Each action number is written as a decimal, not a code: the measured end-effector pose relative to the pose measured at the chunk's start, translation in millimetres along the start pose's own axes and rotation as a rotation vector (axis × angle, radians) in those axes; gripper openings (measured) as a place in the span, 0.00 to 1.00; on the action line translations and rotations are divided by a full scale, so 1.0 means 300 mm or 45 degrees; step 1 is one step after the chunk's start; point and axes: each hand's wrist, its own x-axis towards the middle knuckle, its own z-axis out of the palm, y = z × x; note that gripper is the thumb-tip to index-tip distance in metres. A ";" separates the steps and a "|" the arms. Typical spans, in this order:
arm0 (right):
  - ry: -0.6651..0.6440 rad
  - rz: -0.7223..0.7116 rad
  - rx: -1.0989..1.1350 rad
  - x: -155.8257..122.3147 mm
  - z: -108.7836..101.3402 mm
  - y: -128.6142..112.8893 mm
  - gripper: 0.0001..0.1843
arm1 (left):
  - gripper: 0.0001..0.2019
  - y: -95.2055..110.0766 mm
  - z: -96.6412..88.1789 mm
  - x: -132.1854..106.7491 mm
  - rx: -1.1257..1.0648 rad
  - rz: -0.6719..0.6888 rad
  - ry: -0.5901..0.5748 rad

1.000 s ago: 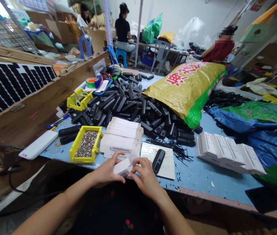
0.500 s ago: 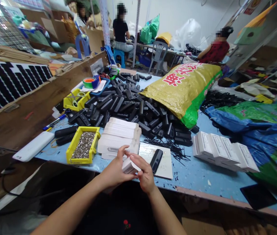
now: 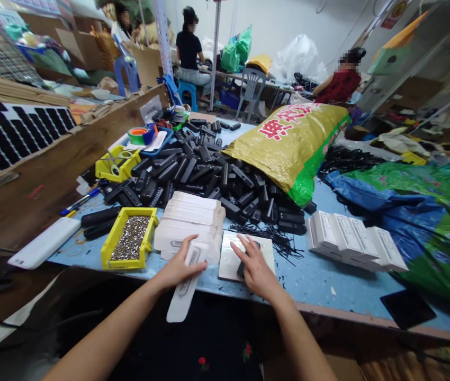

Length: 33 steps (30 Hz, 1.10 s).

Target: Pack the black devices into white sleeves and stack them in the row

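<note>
My left hand (image 3: pixel 181 269) is closed on a long white paper carton (image 3: pixel 180 304) with grey print, which slants down over the table's front edge. Just right of it, my right hand (image 3: pixel 257 270) reaches over a small white board (image 3: pixel 230 263), fingers spread. Under that hand lies a black elongated plastic device (image 3: pixel 242 270), mostly covered; whether the fingers press on it is hard to see. Behind my left hand stands a stack of flat white cartons (image 3: pixel 189 222).
Black devices (image 3: pixel 193 164) are heaped behind, partly under a gold-green sack (image 3: pixel 288 143). A yellow bin (image 3: pixel 106 254) of small metal parts stands left. Thin black strips (image 3: pixel 284 243) lie near finished-looking white boxes (image 3: pixel 352 241) at right. A white case (image 3: pixel 44 241) lies far left.
My hands have parted. The left keeps the carton, now hanging lengthwise and lower, while the right has let go of it and moved right over the black device. The view has shifted slightly.
</note>
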 end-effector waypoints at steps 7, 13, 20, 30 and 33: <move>0.098 0.155 0.094 -0.067 -0.109 0.099 0.19 | 0.26 -0.038 -0.044 0.007 -1.292 -0.234 0.329; 0.897 0.083 0.656 0.003 0.060 -0.098 0.28 | 0.22 -0.012 0.113 -0.004 -1.290 -0.452 0.303; 0.771 0.101 0.573 -0.037 0.085 -0.086 0.33 | 0.40 -0.097 0.114 -0.045 0.298 0.325 0.403; 0.379 0.833 -0.753 -0.220 -0.202 0.418 0.09 | 0.30 -0.106 0.069 0.054 0.817 0.470 0.161; 0.262 0.823 -0.810 -0.234 -0.199 0.438 0.09 | 0.32 -0.111 0.054 0.072 0.841 0.460 0.156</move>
